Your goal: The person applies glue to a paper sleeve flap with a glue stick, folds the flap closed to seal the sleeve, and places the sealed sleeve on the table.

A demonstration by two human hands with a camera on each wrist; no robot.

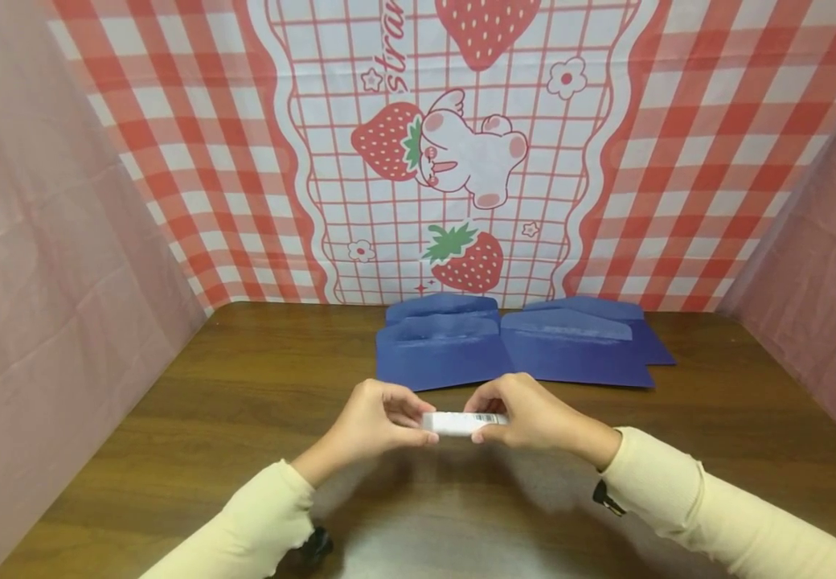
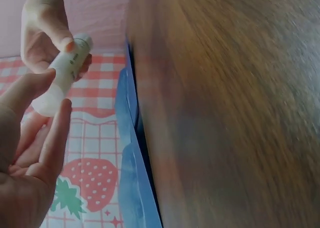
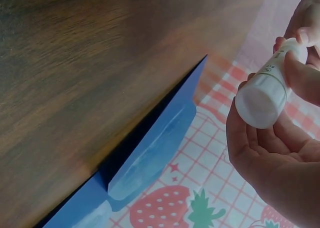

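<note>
A white tube with small print (image 1: 454, 424) lies level between the two hands, above the table in front of the blue envelopes. The left hand (image 1: 374, 422) pinches its left end between thumb and fingers. Around the right part, the right hand (image 1: 530, 418) has its thumb and fingers. In the left wrist view the tube (image 2: 65, 73) shows its rounded translucent end near the left fingers. The right wrist view shows the tube's (image 3: 262, 103) broad flat end, with the right fingers curled round its body.
Several blue envelopes (image 1: 440, 362) with raised flaps lie at the back of the brown wooden table (image 1: 244, 386). Behind them hangs a red and white strawberry cloth (image 1: 548, 185). Pink cloth (image 1: 63, 241) hangs at both sides.
</note>
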